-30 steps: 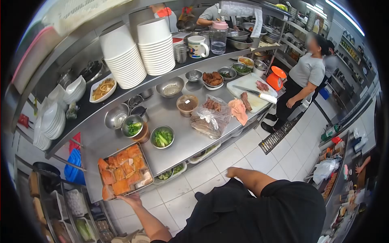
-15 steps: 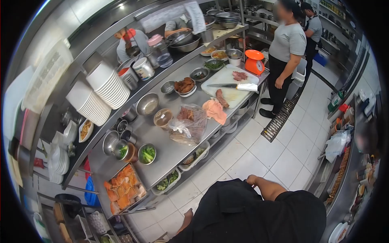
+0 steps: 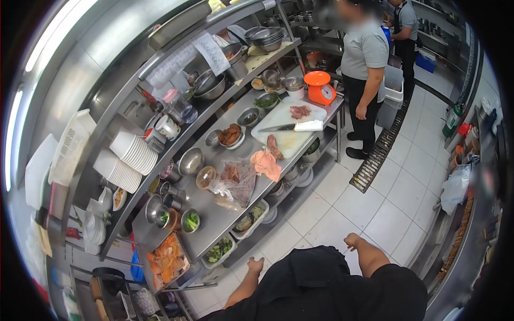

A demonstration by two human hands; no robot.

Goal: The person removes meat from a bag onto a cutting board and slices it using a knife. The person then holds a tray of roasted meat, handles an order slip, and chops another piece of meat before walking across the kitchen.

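In the head view, the left hand (image 3: pixel 256 265) is loosely spread; the right hand (image 3: pixel 352 242) has half-curled fingers, its grip unclear. At ten o'clock from the left hand, under the steel table (image 3: pixel 201 222), sits a pale tub (image 3: pixel 224 258) of greens (image 3: pixel 218 251), chunky, mottled dark and light.

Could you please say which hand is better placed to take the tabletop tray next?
Probably the left hand: it looks empty and is nearer the tray; the right hand is farther off.

1 knife (image 3: pixel 287 128), 1 scale (image 3: pixel 321 92), 1 mug (image 3: pixel 167 127).
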